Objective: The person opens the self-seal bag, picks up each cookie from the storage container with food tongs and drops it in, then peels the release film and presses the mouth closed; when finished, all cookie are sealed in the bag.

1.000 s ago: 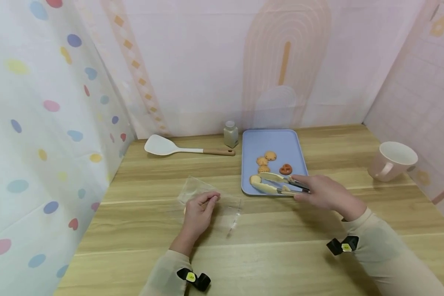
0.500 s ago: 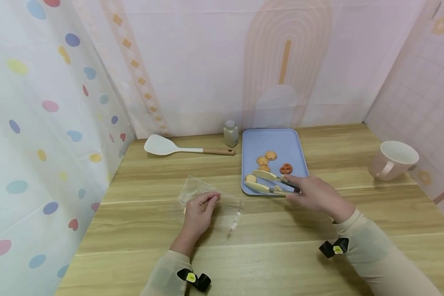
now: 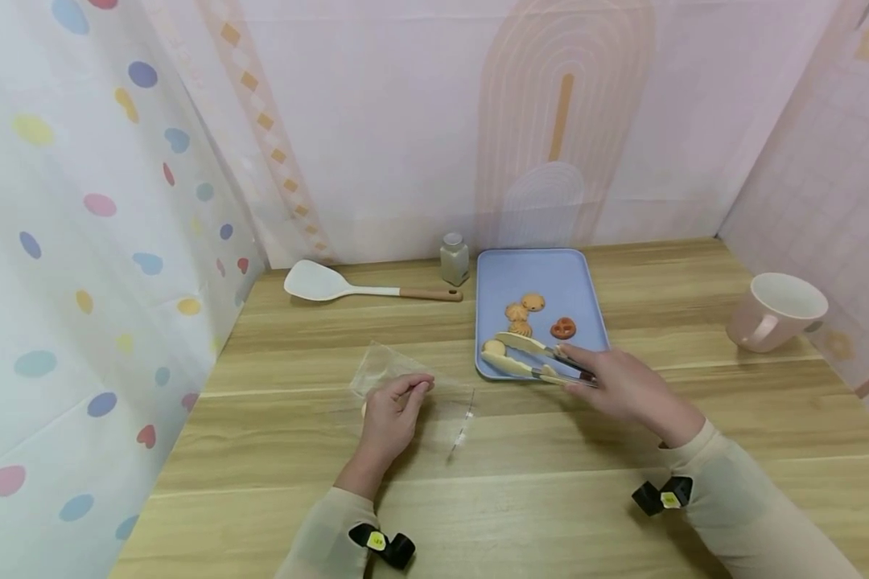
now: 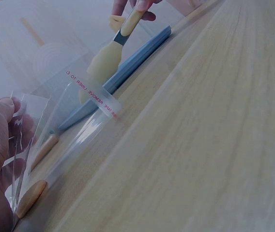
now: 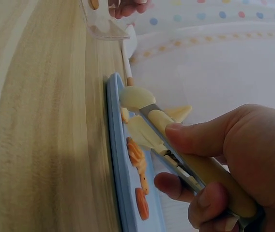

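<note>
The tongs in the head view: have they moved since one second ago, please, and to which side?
Yes. Judged against the blue tray, the tongs have shifted left; their tips are now closer to its left edge.

wide gap between tray (image 3: 536, 269) and mug (image 3: 775, 328), tongs (image 3: 525, 369) over tray's near edge
</note>
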### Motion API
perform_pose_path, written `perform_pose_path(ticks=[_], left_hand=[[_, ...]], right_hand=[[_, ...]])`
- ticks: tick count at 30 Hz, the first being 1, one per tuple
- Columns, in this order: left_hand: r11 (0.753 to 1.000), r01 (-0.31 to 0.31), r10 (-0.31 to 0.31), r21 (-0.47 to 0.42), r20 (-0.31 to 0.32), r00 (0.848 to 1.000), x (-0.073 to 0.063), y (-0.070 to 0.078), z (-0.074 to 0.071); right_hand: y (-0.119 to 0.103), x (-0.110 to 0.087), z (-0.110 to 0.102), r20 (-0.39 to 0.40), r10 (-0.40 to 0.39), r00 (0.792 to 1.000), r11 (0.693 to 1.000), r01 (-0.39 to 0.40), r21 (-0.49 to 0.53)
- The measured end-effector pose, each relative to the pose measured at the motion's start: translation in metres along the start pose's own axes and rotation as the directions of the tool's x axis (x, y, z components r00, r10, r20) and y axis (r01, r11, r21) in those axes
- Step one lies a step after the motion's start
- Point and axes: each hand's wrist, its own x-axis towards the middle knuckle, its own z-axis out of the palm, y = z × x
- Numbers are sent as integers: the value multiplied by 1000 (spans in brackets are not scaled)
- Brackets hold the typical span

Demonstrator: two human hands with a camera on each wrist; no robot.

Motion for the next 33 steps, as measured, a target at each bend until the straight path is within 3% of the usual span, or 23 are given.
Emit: perform_pose_path(ticks=[4, 12, 16, 19, 25, 33], left_hand=[[1000, -15, 15, 8, -3, 1000, 0, 0, 1], [1000, -16, 16, -11, -8, 1000, 2, 0, 1], [1000, -4, 4, -17, -19, 1000, 4, 3, 2], [1000, 11, -11, -12, -26, 1000, 7, 13, 0], [1000, 14, -14, -17, -28, 1000, 11, 38, -8], [997, 9, -15, -73, -78, 997, 10, 39, -9]], right_hand=[[2, -10, -2, -13, -2, 1000, 998, 3, 57], [-2, -40, -8, -88, -132, 987, 981, 143, 134], [-8, -55, -5, -130, -214, 968, 959, 233, 160], [-13, -61, -2, -148, -279, 949, 938, 302, 170], [-23, -64, 9, -109, -320, 941, 933, 333, 138], [-36, -48, 26, -24, -310, 950, 940, 310, 145]])
